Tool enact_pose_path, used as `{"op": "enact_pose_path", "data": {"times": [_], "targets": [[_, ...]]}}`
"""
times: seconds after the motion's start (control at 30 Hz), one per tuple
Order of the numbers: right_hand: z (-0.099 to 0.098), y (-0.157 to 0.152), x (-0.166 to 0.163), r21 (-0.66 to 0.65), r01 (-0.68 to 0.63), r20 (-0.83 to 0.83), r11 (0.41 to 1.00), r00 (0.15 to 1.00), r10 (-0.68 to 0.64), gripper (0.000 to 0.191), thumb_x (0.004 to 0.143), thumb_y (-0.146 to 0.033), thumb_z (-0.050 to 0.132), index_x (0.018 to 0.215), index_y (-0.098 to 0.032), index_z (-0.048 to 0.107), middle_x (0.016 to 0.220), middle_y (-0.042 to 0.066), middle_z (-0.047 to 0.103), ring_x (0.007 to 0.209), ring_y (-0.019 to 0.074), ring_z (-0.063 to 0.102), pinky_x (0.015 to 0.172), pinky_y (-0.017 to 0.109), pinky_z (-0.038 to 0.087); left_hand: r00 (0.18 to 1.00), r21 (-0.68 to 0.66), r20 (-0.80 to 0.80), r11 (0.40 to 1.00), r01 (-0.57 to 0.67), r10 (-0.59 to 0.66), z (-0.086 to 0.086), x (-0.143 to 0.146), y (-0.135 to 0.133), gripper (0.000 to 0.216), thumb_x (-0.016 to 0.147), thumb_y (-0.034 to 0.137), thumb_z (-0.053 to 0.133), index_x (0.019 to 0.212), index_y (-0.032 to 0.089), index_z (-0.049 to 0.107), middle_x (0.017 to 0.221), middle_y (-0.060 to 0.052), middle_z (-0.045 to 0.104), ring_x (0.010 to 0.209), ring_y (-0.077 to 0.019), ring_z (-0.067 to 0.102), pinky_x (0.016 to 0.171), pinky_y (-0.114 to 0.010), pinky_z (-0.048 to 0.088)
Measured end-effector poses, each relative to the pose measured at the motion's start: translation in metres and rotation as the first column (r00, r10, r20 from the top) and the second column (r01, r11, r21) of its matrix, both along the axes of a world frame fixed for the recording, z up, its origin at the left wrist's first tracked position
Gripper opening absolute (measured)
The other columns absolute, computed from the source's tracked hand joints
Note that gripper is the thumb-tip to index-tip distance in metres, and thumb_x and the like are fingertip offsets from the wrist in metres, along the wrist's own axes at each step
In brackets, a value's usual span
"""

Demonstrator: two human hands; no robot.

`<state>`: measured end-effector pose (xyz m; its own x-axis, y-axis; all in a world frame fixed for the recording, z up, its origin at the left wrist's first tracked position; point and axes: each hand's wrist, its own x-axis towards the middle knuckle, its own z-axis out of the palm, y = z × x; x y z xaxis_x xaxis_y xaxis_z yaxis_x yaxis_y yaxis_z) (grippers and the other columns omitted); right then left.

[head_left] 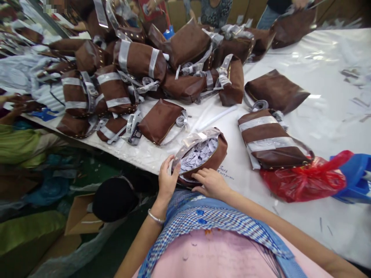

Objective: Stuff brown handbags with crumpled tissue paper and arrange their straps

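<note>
In front of me on the table's near edge stands a brown handbag (222,150), its zipped top gaping. White paper stuffing (199,154) fills the opening, and a strap wrapped in clear plastic (193,139) runs along its far rim. My left hand (168,178) is closed on the bag's left end, thumb against the side near the opening. On the near rim, my right hand (213,182) grips with fingers bent over the edge and the thumb lower down. The bag's underside is hidden by my hands and apron.
Many brown handbags (140,60) are heaped at the back and left. A brown bag with plastic bands (269,135) lies right, beside a red plastic bag (304,181) and a blue bin (355,175). A black round stool (115,199) is below left. Co-workers stand across the table (333,73).
</note>
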<state>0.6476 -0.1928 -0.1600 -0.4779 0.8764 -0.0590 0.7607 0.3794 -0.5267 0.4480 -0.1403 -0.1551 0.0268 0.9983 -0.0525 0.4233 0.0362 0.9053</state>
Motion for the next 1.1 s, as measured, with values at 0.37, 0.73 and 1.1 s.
{"op": "enact_pose_path", "data": {"times": [0.37, 0.73, 1.1], "targets": [[0.014, 0.021, -0.05, 0.066, -0.032, 0.124, 0.997, 0.992, 0.024, 0.032, 0.092, -0.029, 0.051, 0.119, -0.015, 0.06, 0.106, 0.012, 0.068, 0.099, 0.026, 0.06, 0.078, 0.034, 0.044, 0.963, -0.124, 0.136, 0.969, -0.215, 0.231, -0.026, -0.009, -0.052, 0.044, 0.085, 0.04, 0.067, 0.121, 0.016, 0.061, 0.128, -0.013, 0.056, 0.118, -0.0244, 0.059, 0.094, -0.034, 0.057], [0.014, 0.039, -0.047, -0.117, 0.008, 0.011, 0.993, 1.0, -0.007, 0.027, 0.09, -0.025, 0.052, 0.108, -0.017, 0.07, 0.115, 0.011, 0.071, 0.105, 0.0266, 0.064, 0.092, 0.032, 0.046, 0.958, -0.08, 0.232, 0.985, -0.152, 0.167, -0.029, -0.006, -0.065, 0.038, 0.087, 0.031, 0.062, 0.123, 0.018, 0.059, 0.132, -0.012, 0.056, 0.121, -0.0237, 0.059, 0.1, -0.035, 0.054], [0.01, 0.021, -0.056, -0.064, 0.294, 0.158, 0.954, 0.947, -0.281, 0.029, 0.087, -0.041, 0.055, 0.085, -0.019, 0.075, 0.083, 0.01, 0.076, 0.075, 0.0236, 0.069, 0.063, 0.028, 0.042, 0.973, 0.086, -0.2, 0.991, -0.102, 0.117, -0.021, -0.009, -0.06, 0.031, 0.077, 0.018, 0.064, 0.107, 0.021, 0.06, 0.112, -0.008, 0.062, 0.104, -0.0233, 0.06, 0.076, -0.032, 0.058]]}}
